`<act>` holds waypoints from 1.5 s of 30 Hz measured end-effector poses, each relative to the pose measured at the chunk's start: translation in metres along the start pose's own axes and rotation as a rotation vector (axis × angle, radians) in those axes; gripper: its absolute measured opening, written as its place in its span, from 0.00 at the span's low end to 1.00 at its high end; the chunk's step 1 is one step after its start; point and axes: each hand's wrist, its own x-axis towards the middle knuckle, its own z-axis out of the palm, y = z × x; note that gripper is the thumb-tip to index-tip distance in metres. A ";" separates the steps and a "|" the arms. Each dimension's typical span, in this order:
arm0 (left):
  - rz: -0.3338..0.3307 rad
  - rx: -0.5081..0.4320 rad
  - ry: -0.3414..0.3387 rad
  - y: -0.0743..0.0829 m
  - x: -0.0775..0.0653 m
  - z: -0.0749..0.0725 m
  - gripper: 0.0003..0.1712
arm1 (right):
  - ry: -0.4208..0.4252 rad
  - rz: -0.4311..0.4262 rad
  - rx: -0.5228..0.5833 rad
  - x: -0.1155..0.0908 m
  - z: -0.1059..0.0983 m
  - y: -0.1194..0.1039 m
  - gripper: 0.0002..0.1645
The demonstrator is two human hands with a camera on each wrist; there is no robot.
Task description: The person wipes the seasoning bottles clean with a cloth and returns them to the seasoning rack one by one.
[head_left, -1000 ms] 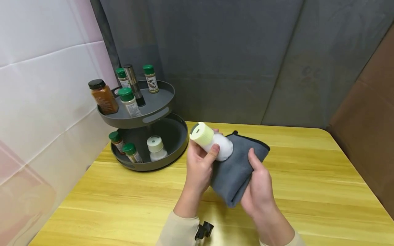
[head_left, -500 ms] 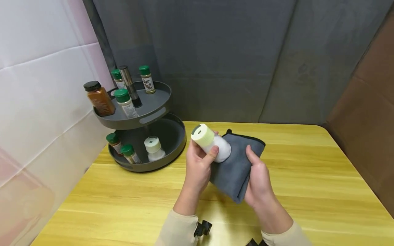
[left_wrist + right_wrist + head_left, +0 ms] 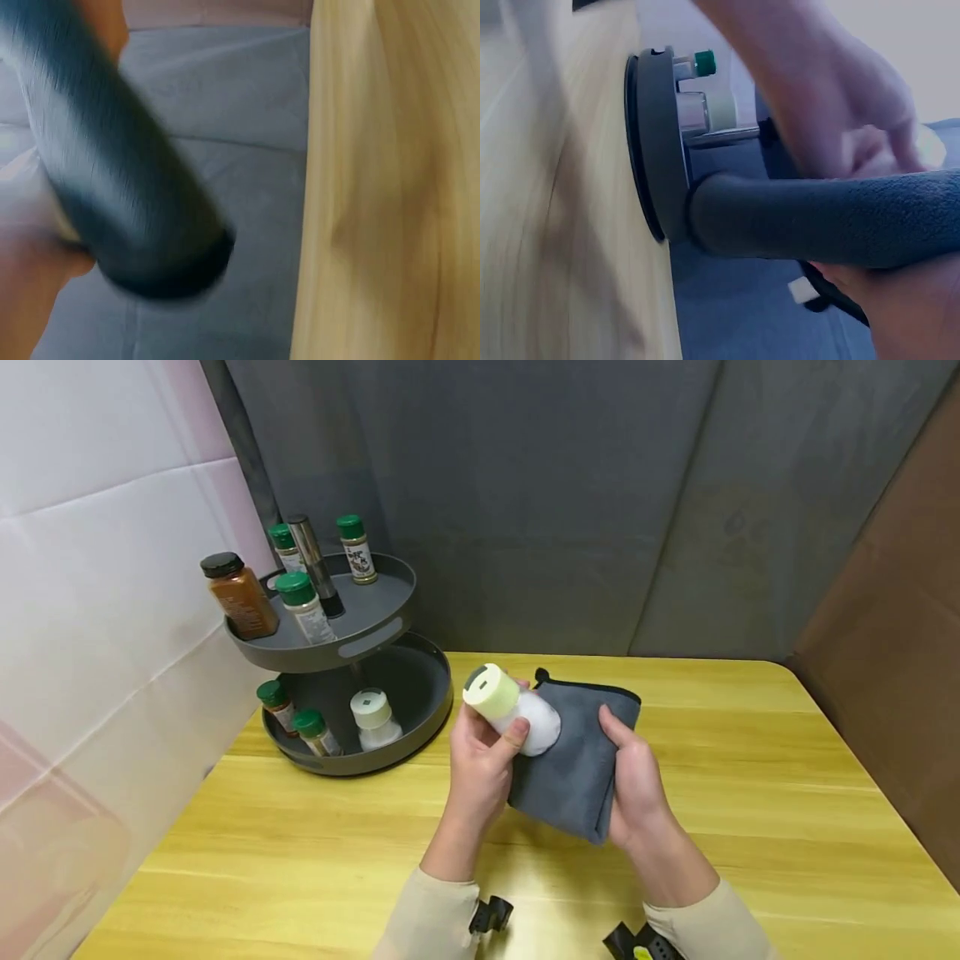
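Tilted in my left hand (image 3: 480,768) is a white shaker bottle (image 3: 542,725) with a pale yellow-green cap; thumb and fingers grip its body. My right hand (image 3: 637,785) holds a folded grey cloth (image 3: 570,760) with dark edging, its thumb on the near face and its fingers hidden behind. The cloth lies against the bottle's base end. Close up in the left wrist view, the folded cloth (image 3: 135,172) is blurred. In the right wrist view, the cloth (image 3: 810,217) crosses in front of the left hand (image 3: 847,90).
A two-tier dark grey turntable rack (image 3: 337,767) stands at the left. Its upper tier holds several green-capped jars, a brown spice jar (image 3: 243,602) and a metal grinder (image 3: 315,564). Another white shaker (image 3: 375,722) stands below. The wooden table (image 3: 750,793) meets a grey curtain behind.
The cloth has turned slightly and shifted a little left against the bottle. Both hands keep their holds; the head view has shifted slightly.
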 end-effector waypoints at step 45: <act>0.043 -0.190 0.026 0.007 0.002 0.008 0.31 | -0.016 0.077 -0.070 0.001 0.007 -0.024 0.25</act>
